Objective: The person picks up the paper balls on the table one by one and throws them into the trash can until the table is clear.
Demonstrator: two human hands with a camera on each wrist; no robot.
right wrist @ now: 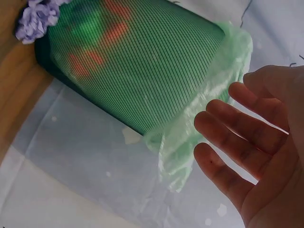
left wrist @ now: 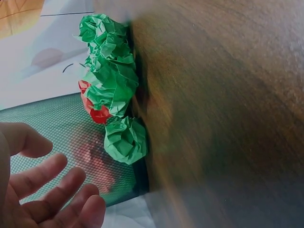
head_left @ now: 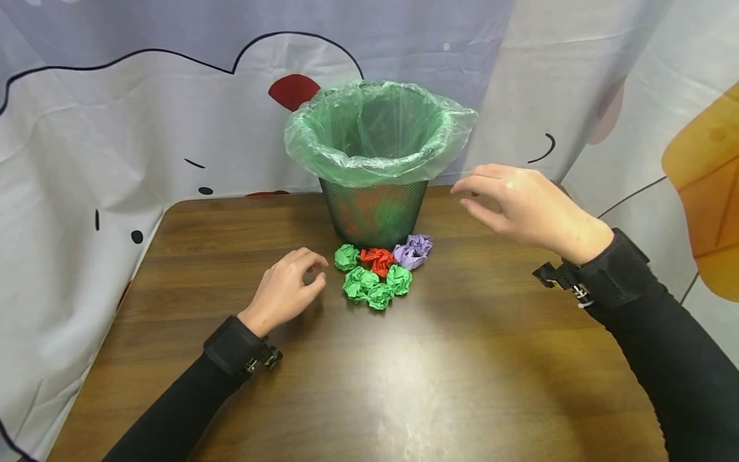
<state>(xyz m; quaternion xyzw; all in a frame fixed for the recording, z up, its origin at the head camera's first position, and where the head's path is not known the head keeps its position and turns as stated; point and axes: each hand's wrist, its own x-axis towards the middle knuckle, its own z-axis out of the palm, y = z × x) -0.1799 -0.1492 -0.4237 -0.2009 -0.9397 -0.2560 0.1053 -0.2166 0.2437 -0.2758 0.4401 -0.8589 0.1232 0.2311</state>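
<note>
Several crumpled green paper balls (head_left: 361,282), a red paper ball (head_left: 378,260) and a purple paper ball (head_left: 413,251) lie bunched on the table in front of a mesh wastebasket (head_left: 375,212). A green plastic bag (head_left: 375,168) lines the basket and folds over its rim; red and green shapes show through the mesh. My left hand (head_left: 288,289) hovers just left of the paper balls, fingers loosely bent, holding nothing. To the right of the basket, my right hand (head_left: 514,202) is raised at about the bag's lower edge, with relaxed fingers and nothing in them.
The brown wooden table (head_left: 439,378) carries the basket near its back edge. Behind and at both sides hangs a printed curtain (head_left: 144,135), close to the basket. Each wrist wears a black strap (head_left: 233,344) with a small device.
</note>
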